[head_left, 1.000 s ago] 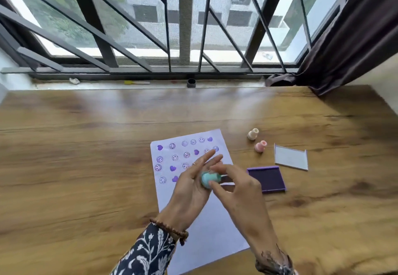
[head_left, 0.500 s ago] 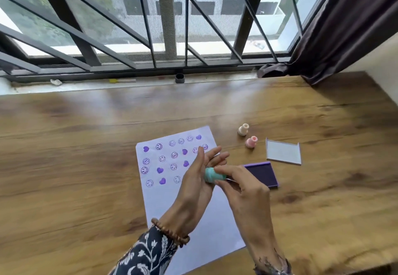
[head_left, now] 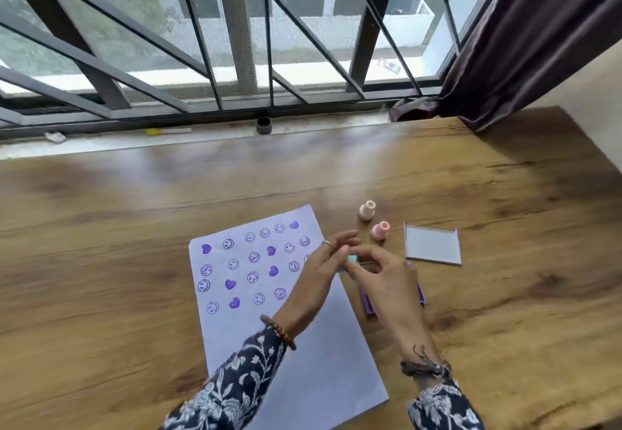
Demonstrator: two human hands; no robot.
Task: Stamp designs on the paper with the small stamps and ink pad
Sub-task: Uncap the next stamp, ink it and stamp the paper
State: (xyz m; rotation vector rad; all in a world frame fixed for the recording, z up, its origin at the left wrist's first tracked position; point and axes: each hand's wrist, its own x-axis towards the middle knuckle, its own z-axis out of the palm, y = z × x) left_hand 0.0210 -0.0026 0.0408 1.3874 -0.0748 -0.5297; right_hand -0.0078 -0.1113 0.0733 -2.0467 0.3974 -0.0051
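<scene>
A person sits at a wooden table [head_left: 134, 261] facing a barred window [head_left: 235, 42], with both hands raised just above the right edge of a white paper [head_left: 296, 362]. The left hand [head_left: 316, 274] and right hand [head_left: 387, 281] meet over a small teal stamp [head_left: 351, 259], which shows only as a sliver between the fingertips; the left hand's fingers are loosely extended alongside it with a ring on 1 finger, and the right hand's thumb and forefinger pinch it from the other side. Exactly how the left fingers bear on the stamp cannot be told, since the frame is blurred there. The paper carries 4 uneven rows of purple smiley faces and solid hearts across its upper half; its lower half is blank. The purple ink pad [head_left: 368, 305] lies on the table just right of the paper, mostly hidden beneath the right hand. Its lid [head_left: 432, 245] lies flat a little farther right and back. A cream stamp [head_left: 366, 210] and a pink stamp [head_left: 380, 231] stand upright near each other between the paper's top corner and the lid. Both wrists wear bracelets above dark floral sleeves.
</scene>
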